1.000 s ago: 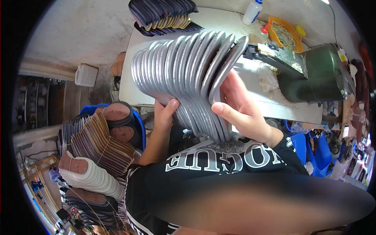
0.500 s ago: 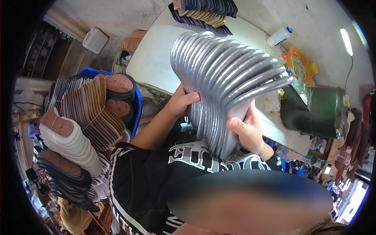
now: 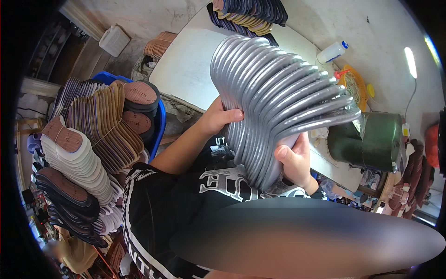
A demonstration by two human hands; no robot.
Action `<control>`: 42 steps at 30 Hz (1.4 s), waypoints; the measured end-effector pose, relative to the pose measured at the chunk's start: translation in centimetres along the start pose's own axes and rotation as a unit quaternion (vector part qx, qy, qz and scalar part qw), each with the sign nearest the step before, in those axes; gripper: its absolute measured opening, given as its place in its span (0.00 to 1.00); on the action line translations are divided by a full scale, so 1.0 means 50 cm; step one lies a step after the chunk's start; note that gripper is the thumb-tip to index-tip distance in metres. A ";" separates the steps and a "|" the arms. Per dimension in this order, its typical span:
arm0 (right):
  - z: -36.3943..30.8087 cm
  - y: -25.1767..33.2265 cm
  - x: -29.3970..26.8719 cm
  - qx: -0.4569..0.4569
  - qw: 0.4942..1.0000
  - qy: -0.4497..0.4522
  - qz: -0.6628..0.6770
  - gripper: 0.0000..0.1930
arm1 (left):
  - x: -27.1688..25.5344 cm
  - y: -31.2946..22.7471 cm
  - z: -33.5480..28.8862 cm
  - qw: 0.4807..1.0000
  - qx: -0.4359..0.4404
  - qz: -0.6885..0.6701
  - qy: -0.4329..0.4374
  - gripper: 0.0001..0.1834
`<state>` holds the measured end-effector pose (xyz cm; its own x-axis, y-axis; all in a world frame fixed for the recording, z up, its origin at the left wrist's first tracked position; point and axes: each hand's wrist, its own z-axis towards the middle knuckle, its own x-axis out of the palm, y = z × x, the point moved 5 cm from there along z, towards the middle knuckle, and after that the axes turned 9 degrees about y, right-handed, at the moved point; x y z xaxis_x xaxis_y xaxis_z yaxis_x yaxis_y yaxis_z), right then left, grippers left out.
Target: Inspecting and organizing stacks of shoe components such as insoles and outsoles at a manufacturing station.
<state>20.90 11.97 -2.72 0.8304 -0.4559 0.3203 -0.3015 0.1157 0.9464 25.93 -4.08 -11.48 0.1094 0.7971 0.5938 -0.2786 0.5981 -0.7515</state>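
A thick stack of silver-edged shoe insoles (image 3: 278,88) is held between my two hands, fanned out at its top and pressed close together lower down, near my shirt. My left hand (image 3: 218,116) grips the stack's left end, its thumb lying on the silver edges. On the opposite end my right hand (image 3: 296,162) is closed round the outermost insole, thumb inward; most of its fingers are hidden behind the stack. The upper part of the stack stands in front of the white table (image 3: 190,69).
At left, bundled insoles fill and surround a blue basket (image 3: 162,118), including a white bundle (image 3: 76,158). More insoles (image 3: 251,14) lie on the table's far end. To the right are a white bottle (image 3: 332,52), an orange basket (image 3: 360,79) and a dark green drum (image 3: 378,144).
The stack and both hands appear slightly further right in the view. The stack's right end has tipped a little lower. Both hands keep their hold.
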 end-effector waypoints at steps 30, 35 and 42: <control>0.255 -0.148 -0.150 -0.029 0.760 -0.078 -0.645 0.45 | -0.118 0.149 -0.058 0.808 -0.516 0.226 0.174 0.55; 0.214 -0.149 -0.128 -0.123 0.723 0.027 -0.679 0.63 | -0.121 0.167 -0.087 0.742 -0.555 0.255 0.277 0.45; 0.191 -0.149 -0.113 -0.047 0.688 0.106 -0.717 0.74 | -0.085 0.141 -0.079 0.757 -0.503 0.321 0.267 0.44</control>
<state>14.00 5.26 -11.95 0.2952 -0.0232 -0.9551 0.9215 -0.2571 0.2911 27.28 -2.93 -20.46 0.7043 0.7098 0.0142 0.3999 -0.3802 -0.8340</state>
